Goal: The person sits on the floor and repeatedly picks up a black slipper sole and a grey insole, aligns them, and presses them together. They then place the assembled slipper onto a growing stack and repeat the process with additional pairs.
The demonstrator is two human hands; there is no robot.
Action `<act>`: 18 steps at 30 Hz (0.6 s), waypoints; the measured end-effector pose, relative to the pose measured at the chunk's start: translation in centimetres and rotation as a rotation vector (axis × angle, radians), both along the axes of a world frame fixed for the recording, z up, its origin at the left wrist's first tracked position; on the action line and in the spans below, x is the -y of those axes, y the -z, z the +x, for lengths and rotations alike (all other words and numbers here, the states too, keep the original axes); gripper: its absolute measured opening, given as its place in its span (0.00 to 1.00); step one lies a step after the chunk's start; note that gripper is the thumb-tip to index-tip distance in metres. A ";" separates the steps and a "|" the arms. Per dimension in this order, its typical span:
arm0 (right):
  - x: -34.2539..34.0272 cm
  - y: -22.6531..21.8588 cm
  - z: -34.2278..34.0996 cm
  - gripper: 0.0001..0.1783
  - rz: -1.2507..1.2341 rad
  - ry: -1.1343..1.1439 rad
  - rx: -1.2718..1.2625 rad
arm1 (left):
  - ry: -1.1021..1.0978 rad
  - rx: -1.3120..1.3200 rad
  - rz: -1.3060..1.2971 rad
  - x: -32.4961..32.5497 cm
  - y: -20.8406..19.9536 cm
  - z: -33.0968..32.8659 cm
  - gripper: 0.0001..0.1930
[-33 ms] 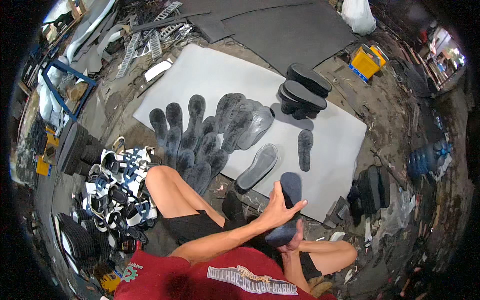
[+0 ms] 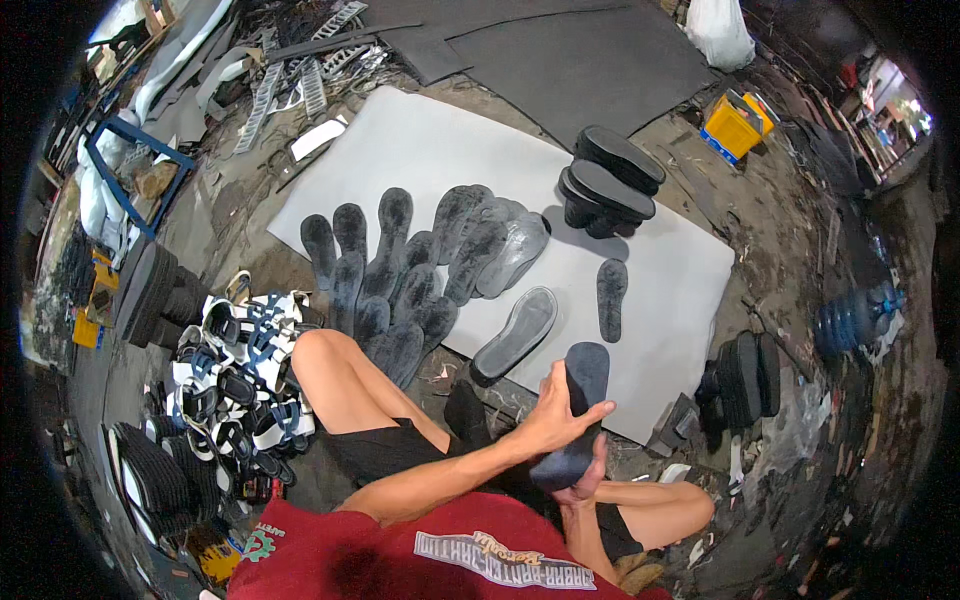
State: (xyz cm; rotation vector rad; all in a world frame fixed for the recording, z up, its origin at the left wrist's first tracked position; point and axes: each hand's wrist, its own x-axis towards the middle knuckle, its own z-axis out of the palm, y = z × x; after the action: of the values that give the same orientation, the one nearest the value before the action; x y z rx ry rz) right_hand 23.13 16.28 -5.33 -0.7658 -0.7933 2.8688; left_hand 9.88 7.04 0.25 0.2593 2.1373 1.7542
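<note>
A dark, dusty sandal sole [image 2: 588, 368] is between my two hands, its long side running away from me. My left hand [image 2: 558, 418] wraps around its middle, thumb across the top face. Lower down, my right hand [image 2: 584, 482] grips its near end; some of those fingers are hidden beneath it. Just beyond lies a single sole with a raised rim [image 2: 515, 335], across the near edge of the pale sheet [image 2: 380, 130]. A thin dark insole [image 2: 611, 300] rests farther right on that sheet.
Several dark insoles [image 2: 395, 215] overlap at the sheet's left. Black soles are stacked [image 2: 610, 190] at its far side. Sandal uppers [image 2: 240, 370] are heaped by my left knee. More soles [image 2: 745, 375] stand on the right, near a blue plastic bottle [image 2: 850, 318]. A yellow container [image 2: 735, 125] sits far right.
The sole in my hands has shifted very slightly to the right and away from me. Both hands keep their grip; the other things stay put.
</note>
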 end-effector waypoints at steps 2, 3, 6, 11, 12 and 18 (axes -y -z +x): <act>0.2 -1.5 -1.5 0.41 -0.238 -0.067 -0.145 | 0.109 0.151 0.058 1.1 1.7 -2.6 0.43; 0.1 -2.7 -1.8 0.43 -0.274 -0.075 -0.140 | 0.001 0.125 0.038 1.7 3.5 -4.0 0.42; -2.0 -2.7 -1.6 0.49 -0.256 -0.102 -0.205 | -0.212 -0.272 -0.336 4.7 9.9 -7.0 0.50; -2.7 -4.5 -1.0 0.43 -0.104 -0.011 -0.195 | -0.091 -0.095 -0.789 6.9 16.1 -6.9 0.59; -2.2 -5.6 -1.0 0.44 -0.073 -0.013 -0.203 | -0.120 -0.182 -0.786 7.6 18.4 -6.9 0.55; -2.1 -4.7 2.3 0.46 -0.194 0.017 -0.406 | -0.174 -0.269 -0.629 7.7 17.8 -10.9 0.46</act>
State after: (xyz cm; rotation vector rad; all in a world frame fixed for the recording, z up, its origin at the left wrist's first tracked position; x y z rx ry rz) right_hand 25.39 18.38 -0.61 -0.1813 -0.4600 2.9620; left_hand -1.00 -0.68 -17.51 0.1450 2.8493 1.0790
